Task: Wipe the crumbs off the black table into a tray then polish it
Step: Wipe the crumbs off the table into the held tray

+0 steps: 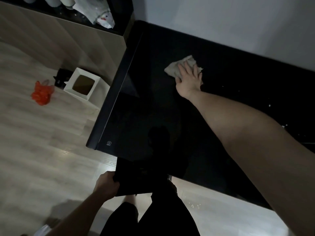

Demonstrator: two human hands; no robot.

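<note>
Stretching across most of the view, the black table (153, 103) is our largest concern; its glossy top runs from the near edge to the far wall, dark enough that pale crumbs (269, 105) stand out only toward the right side, and a few specks lie on the floor (42, 133) below the near edge. Next comes the tray (134, 183), black as well and hard to tell from the tabletop; our left hand (106, 185) is closed round its left rim and keeps it just under the near edge of the table, which we judge is where swept crumbs would drop into it. Further off, our right hand (189, 79) lies flat with fingers spread wide, pressing down on the cloth (175, 68) near the far wall; the long reach suggests a stroke meant to draw debris back toward the tray. The cloth is pale, crumpled and bunched under the palm, with a loose corner poking out to the left. Off the table to the left stand a white box (81, 82) and an orange bag (41, 93); neither seems part of the job. Polishing has not begun, by our reckoning.
</note>
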